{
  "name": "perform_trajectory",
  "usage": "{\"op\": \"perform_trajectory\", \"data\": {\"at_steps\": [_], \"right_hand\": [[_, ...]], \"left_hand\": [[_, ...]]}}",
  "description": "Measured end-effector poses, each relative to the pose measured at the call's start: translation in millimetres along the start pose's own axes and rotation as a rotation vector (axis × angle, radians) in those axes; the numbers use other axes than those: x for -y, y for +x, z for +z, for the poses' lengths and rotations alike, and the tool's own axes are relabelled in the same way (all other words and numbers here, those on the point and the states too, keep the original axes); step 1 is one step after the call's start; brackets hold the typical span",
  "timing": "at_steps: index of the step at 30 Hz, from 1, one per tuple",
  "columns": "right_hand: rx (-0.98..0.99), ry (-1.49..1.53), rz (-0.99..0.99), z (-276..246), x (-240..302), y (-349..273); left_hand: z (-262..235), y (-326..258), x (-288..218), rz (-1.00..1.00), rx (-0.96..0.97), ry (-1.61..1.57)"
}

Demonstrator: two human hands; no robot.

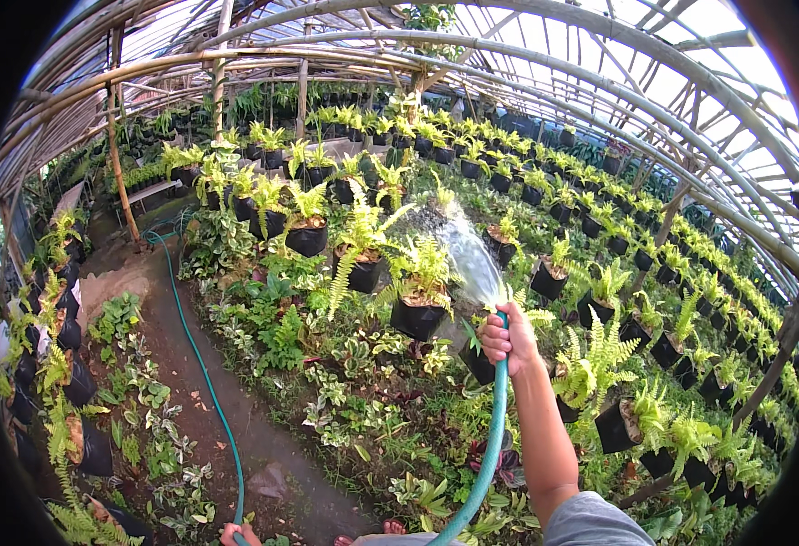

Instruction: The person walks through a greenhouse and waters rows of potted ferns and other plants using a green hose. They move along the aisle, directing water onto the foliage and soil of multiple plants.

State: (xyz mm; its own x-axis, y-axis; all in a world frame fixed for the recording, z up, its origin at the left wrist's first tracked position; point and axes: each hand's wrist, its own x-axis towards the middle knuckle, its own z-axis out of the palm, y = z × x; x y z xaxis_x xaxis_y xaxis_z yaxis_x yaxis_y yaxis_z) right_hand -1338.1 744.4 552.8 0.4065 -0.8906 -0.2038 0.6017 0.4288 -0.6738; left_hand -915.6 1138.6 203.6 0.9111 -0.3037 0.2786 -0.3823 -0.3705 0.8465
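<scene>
My right hand (pixel 506 338) is wrapped round the end of a green garden hose (pixel 486 464), its arm stretched forward. A fan of water (pixel 470 253) sprays from the tip, away from me and a little to the left. Just left of the spray hangs a fern in a black grow bag (pixel 417 314), with another potted fern (pixel 360 259) beyond it. At the lower edge my left hand (pixel 238 534), partly cut off, grips a lower stretch of the same hose. Between my hands the hose dips out of view.
The hose trails up a dirt path (pixel 263 455) on the left. Rows of bagged ferns (pixel 618 291) fill the right and back, above leafy ground plants (pixel 354 382). More bagged ferns (pixel 76 378) line the left side. Bamboo poles (pixel 122 168) and a slatted roof frame the space.
</scene>
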Motion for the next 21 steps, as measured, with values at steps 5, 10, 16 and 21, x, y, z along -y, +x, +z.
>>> {"op": "perform_trajectory", "data": {"at_steps": [5, 10, 16, 21], "right_hand": [[-0.003, 0.011, 0.004, 1.8, -2.5, -3.4], [-0.008, 0.007, 0.003, 1.6, -2.9, -6.1], [-0.02, 0.006, 0.0, 0.9, -1.4, -8.3], [-0.03, 0.007, -0.016, 1.2, -1.6, -11.8]], "left_hand": [[-1.8, 3.2, 18.3, -0.113, 0.074, -0.381], [-0.4, -2.3, 22.0, -0.069, 0.063, -0.495], [-4.2, 1.0, 21.6, -0.053, 0.128, -0.4], [-1.3, 0.1, 6.4, 0.089, 0.047, -0.367]]}}
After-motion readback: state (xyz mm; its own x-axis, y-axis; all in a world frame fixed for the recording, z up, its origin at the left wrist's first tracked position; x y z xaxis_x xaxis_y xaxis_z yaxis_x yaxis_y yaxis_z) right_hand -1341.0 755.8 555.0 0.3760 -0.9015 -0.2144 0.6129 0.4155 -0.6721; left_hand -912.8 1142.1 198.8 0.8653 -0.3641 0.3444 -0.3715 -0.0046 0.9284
